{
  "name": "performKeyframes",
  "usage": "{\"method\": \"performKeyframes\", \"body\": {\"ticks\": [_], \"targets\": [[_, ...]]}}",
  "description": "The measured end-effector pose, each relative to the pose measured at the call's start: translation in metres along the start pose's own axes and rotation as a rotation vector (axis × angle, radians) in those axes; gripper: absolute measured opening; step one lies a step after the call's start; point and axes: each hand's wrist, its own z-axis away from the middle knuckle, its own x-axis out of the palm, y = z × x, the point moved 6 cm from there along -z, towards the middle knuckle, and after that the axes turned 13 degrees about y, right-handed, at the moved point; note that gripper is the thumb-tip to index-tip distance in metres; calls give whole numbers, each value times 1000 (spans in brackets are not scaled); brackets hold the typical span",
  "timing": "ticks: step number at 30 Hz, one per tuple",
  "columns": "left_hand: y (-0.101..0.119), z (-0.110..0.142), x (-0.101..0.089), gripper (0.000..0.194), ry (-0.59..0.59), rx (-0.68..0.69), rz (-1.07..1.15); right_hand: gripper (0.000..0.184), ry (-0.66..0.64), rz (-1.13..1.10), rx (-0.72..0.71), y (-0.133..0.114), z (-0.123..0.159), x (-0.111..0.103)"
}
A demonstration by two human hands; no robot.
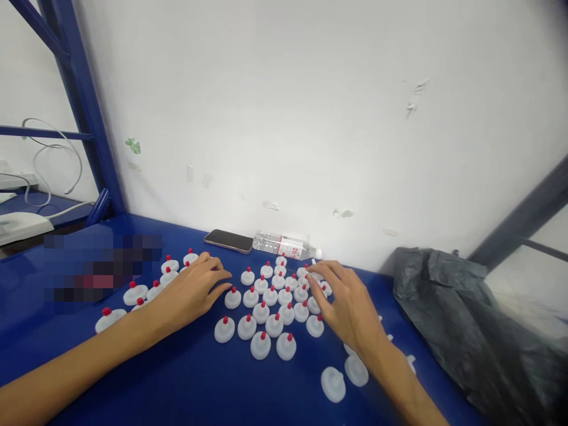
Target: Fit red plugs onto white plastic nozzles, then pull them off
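Observation:
Several white plastic caps with red tips stand in rows on the blue table. My left hand rests palm down beside the left end of the rows, fingers bent, among more red-tipped caps. My right hand reaches over the right end of the rows, fingertips pinching at a cap near the back; what it grips is too small to make out. A few plain white caps without red tips lie by my right wrist.
A phone and a lying water bottle sit against the white wall. A black plastic bag fills the right side. Blue shelf posts rise at left, with white cables behind. A blurred patch covers part of the table's left.

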Motion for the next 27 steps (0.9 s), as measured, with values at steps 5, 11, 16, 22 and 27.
{"method": "performKeyframes", "body": {"ticks": [5, 11, 16, 22, 27], "targets": [[8, 4, 5, 25, -55, 51, 44, 19, -13, -11, -10, -3, 2, 4], [17, 4, 3, 26, -46, 95, 92, 18, -31, -22, -25, -8, 2, 7], [16, 2, 5, 22, -7, 105, 122, 17, -62, -31, -32, -10, 5, 9], [26, -3, -18, 14, 143, -21, 198, 24, -46, -113, -88, -22, 4, 7], [39, -3, -32, 12, 248, -66, 308, 35, 7, -234, -163, -51, 4, 3]]}}
